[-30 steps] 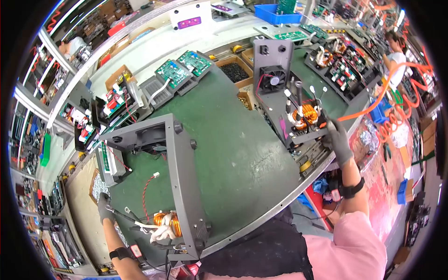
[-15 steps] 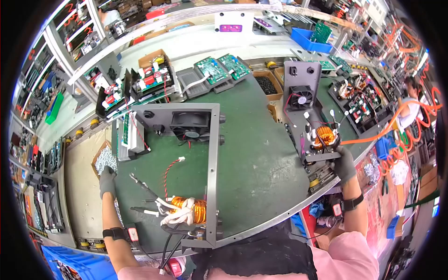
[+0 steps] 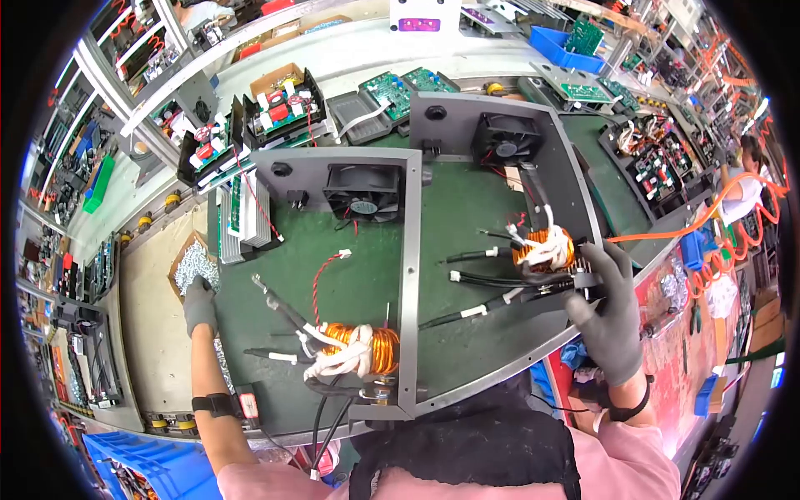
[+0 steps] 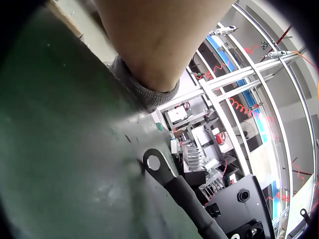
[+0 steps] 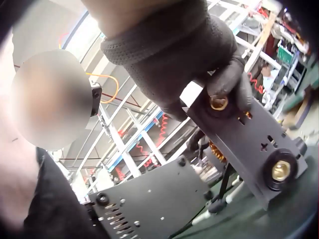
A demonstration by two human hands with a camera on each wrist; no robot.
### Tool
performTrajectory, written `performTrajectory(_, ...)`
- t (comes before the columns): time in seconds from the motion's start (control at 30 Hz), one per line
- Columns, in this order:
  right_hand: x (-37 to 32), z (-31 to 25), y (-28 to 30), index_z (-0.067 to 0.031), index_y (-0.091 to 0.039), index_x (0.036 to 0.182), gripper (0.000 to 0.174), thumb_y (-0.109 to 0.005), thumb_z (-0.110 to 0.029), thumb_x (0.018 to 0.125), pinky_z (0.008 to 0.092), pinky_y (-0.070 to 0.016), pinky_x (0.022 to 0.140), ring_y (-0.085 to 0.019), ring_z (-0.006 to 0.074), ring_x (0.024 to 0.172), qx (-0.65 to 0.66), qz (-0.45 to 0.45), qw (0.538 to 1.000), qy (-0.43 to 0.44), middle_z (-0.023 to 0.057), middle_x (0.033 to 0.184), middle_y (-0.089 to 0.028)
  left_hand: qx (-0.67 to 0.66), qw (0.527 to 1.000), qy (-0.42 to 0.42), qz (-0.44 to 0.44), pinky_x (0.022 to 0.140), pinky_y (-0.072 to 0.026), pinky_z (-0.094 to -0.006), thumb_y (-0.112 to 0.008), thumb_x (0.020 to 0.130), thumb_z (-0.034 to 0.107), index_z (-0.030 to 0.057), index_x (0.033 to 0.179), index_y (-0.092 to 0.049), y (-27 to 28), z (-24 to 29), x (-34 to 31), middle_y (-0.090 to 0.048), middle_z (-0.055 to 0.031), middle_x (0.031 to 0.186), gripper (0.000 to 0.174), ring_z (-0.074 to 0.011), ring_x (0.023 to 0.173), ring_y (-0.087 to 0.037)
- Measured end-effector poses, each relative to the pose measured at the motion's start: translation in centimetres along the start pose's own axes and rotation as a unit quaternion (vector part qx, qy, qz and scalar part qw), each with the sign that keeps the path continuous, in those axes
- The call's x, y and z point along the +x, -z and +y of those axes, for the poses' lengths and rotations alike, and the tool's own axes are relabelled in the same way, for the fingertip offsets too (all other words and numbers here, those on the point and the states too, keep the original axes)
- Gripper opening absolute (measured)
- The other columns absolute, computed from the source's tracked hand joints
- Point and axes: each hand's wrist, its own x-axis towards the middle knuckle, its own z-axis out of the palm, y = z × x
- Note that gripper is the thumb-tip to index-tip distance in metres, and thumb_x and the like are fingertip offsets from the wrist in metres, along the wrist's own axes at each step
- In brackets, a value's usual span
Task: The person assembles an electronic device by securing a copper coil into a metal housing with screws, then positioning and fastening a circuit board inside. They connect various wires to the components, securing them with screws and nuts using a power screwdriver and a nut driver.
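My gloved left hand (image 3: 200, 307) reaches into a small carton of silver screws (image 3: 197, 262), its fingertips hidden among them. In the left wrist view only its glove cuff (image 4: 144, 89) shows, beyond a cable lug (image 4: 157, 162). My gloved right hand (image 3: 614, 321) grips the near end panel of a grey metal chassis (image 3: 454, 125). Fingers curl over that panel (image 5: 239, 137) beside a brass terminal (image 5: 218, 103). A copper coil (image 3: 560, 250) with white wrapping and black cables sits inside. To its left stands a similar chassis (image 3: 411, 325) with its own coil (image 3: 383, 350) and fan (image 3: 362, 193).
A finned heatsink (image 3: 254, 212) stands near the screw carton. Black trays with circuit boards (image 3: 279, 108) line the back. At the right lie another populated tray (image 3: 650, 162) and an orange air hose (image 3: 667, 233). A blue crate (image 3: 158, 467) is at lower left.
My right hand has turned the right chassis and brought it left, beside the other one. My left hand stays at the screw carton. The head view has shifted.
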Motion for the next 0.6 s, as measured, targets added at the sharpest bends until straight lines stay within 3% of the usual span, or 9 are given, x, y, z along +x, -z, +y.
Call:
performTrajectory(0.07, 0.0, 0.7, -0.4, -0.0013, -0.045, 0.136, 0.065, -0.073, -0.021, 0.08, 0.0346, -0.0497, 0.084, -0.059, 0.0266, 0.103, -0.021, 0.007, 0.998, 0.066, 0.018, 0.126, -0.051, 0.005, 1.0, 0.007, 0.007, 0.085, -0.0472, -0.0461, -0.053, 0.084, 0.014, 0.0039, 0.101, -0.06, 1.4, 1.5, -1.6, -0.064, -0.0214, 0.106, 0.021, -0.0403, 0.101, -0.06)
performTrajectory(0.17, -0.1, 2.3, 0.0, 0.002, -0.039, 0.141, 0.063, -0.066, -0.018, 0.088, 0.026, -0.047, 0.071, -0.057, 0.012, 0.085, 0.22, 0.042, 0.972, -0.064, 0.0098, 0.115, -0.06, 0.01, 0.997, 0.038, 0.062, 0.083, -0.0481, -0.0474, -0.051, 0.082, 0.013, 0.0044, 0.099, -0.064, 1.3, 1.7, -1.5, -0.066, -0.023, 0.101, 0.023, -0.0419, 0.097, -0.062)
performTrajectory(0.27, -0.1, 9.0, 2.1, -0.001, -0.048, 0.136, 0.045, -0.059, -0.011, 0.093, 0.0269, -0.0488, 0.071, -0.06, 0.012, 0.079, 0.092, 0.129, 0.987, -0.017, 0.0093, 0.108, -0.065, -0.095, 0.989, 0.001, 0.113, 0.071, -0.0513, -0.0426, -0.054, 0.079, 0.014, 0.0028, 0.1, -0.066, -1.0, -1.5, 0.2, -0.068, -0.0201, 0.093, 0.026, -0.0335, 0.084, -0.067)
performTrajectory(0.33, -1.7, 14.7, 5.0, -0.0042, -0.052, 0.132, 0.041, -0.06, -0.013, 0.093, 0.0269, -0.0497, 0.074, -0.062, 0.0137, 0.083, -0.037, 0.11, 0.991, -0.067, 0.0109, 0.108, -0.067, -0.306, 0.945, 0.111, 0.037, 0.053, -0.0492, -0.0355, -0.057, 0.082, 0.017, 0.0022, 0.101, -0.066, -1.1, -3.0, 1.4, -0.066, -0.0121, 0.081, 0.026, -0.0221, 0.064, -0.062)
performTrajectory(0.4, -4.2, 20.0, 7.3, -0.0066, -0.056, 0.126, 0.037, -0.058, -0.005, 0.089, 0.0316, -0.051, 0.08, -0.065, 0.0215, 0.089, -0.113, 0.122, 0.982, -0.084, 0.0123, 0.106, -0.067, -0.643, 0.733, 0.219, -0.036, 0.041, -0.0414, -0.0255, -0.058, 0.087, 0.02, 0.0019, 0.108, -0.063, -2.4, -7.9, 3.3, -0.059, -0.0038, 0.071, 0.028, -0.0143, 0.052, -0.051)
performTrajectory(0.47, -7.4, 24.4, 9.9, -0.0078, -0.058, 0.122, 0.043, -0.052, 0.006, 0.081, 0.0408, -0.0481, 0.091, -0.06, 0.0327, 0.105, -0.376, -0.056, 0.909, -0.173, 0.0121, 0.111, -0.063, -0.823, 0.506, 0.063, -0.249, 0.051, -0.0458, -0.0196, -0.055, 0.092, 0.021, 0.0002, 0.116, -0.059, -3.5, -14.3, 5.6, -0.059, -0.0048, 0.078, 0.032, -0.015, 0.061, -0.053)
performTrajectory(0.5, -8.6, 25.1, 10.9, -0.0078, -0.058, 0.122, 0.043, -0.052, 0.006, 0.081, 0.0408, -0.0481, 0.091, -0.06, 0.0327, 0.105, -0.376, -0.053, 0.908, -0.179, 0.0121, 0.111, -0.063, -0.822, 0.506, 0.06, -0.255, 0.051, -0.0458, -0.0196, -0.055, 0.092, 0.021, 0.0002, 0.116, -0.059, -3.0, -12.3, 4.8, -0.059, -0.0048, 0.078, 0.032, -0.015, 0.061, -0.053)
performTrajectory(0.57, -10.7, 25.7, 12.1, -0.0116, -0.057, 0.118, 0.049, -0.056, 0.006, 0.072, 0.0455, -0.0437, 0.097, -0.051, 0.0364, 0.115, -0.452, -0.216, 0.858, -0.113, 0.0116, 0.117, -0.058, -0.8, 0.581, 0.146, -0.041, 0.061, -0.0459, -0.0152, -0.051, 0.094, 0.012, -0.0018, 0.122, -0.057, -1.5, -8.3, 2.0, -0.059, -0.0053, 0.089, 0.032, -0.0128, 0.071, -0.053)
performTrajectory(0.6, -10.9, 25.9, 12.2, -0.0116, -0.057, 0.118, 0.049, -0.056, 0.006, 0.072, 0.0455, -0.0437, 0.097, -0.051, 0.0364, 0.115, -0.45, -0.213, 0.859, -0.117, 0.0116, 0.117, -0.058, -0.779, 0.602, 0.172, 0.03, 0.065, -0.046, -0.0137, -0.05, 0.095, 0.01, -0.0025, 0.124, -0.056, -1.5, -8.0, 1.8, -0.059, -0.0054, 0.093, 0.032, -0.0121, 0.074, -0.054)
